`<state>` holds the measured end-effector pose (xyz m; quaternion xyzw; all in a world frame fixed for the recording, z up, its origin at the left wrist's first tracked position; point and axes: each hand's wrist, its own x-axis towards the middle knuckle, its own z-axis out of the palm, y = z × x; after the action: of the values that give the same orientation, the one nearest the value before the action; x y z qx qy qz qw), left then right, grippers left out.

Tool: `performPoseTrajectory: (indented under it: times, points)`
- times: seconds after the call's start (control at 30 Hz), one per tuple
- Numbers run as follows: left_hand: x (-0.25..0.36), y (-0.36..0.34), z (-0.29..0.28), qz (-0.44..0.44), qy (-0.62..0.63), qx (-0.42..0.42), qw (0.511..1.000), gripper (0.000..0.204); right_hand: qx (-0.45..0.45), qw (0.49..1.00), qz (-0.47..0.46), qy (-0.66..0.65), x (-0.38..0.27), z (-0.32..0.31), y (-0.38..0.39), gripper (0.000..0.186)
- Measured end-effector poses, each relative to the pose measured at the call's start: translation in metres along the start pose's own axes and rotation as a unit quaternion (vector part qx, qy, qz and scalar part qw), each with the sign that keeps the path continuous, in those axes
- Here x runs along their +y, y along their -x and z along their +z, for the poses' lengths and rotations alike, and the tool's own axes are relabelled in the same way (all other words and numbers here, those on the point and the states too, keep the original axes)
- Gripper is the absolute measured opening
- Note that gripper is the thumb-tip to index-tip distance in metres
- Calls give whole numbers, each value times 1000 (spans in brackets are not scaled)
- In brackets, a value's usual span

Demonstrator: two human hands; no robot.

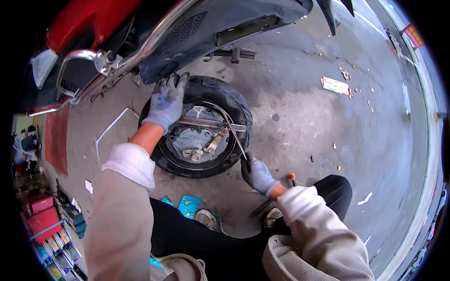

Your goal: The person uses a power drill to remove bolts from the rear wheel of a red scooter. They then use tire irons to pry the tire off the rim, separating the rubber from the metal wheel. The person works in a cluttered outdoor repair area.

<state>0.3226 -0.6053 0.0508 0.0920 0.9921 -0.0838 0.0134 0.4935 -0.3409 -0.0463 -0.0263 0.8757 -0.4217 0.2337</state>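
A black tyre (220, 91) on its wheel lies flat on the ground, with a grey hub and brake plate (187, 143) in the middle. My left hand (167, 100), in a grey-blue glove, rests on the tyre's upper left with fingers apart. My gloved right hand (254, 172) is closed on a long steel tyre lever (235, 136), whose far end reaches the rim. A flat metal bar (207, 123) lies across the wheel under the lever.
A red and black scooter (187, 37) stands above the wheel. An orange-tipped tool (292, 177) and blue packets (189, 206) lie near my feet. Red boxes (41, 204) are at the left, a bent metal bar (104, 133) left of the wheel, a card (334, 85) at the right.
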Motion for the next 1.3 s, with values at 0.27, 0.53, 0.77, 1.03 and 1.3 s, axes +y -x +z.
performPoseTrajectory:
  times: [0.27,0.53,0.77,1.03,1.3]
  points:
    - [-19,10,-1,7,-5,17,1000,79,-120,987,-3,-108,-35,-109,15,35]
    - [-23,13,4,-65,84,1,994,68,-163,982,-91,-22,-68,-163,-34,37]
    - [-25,69,21,-281,111,48,952,69,-35,952,-156,261,-128,-108,-63,34]
    - [-28,84,15,-314,73,55,945,71,-4,973,-65,220,-139,-51,-57,30]
    - [-21,72,33,-310,76,51,946,76,120,987,-91,-54,4,103,-9,68]
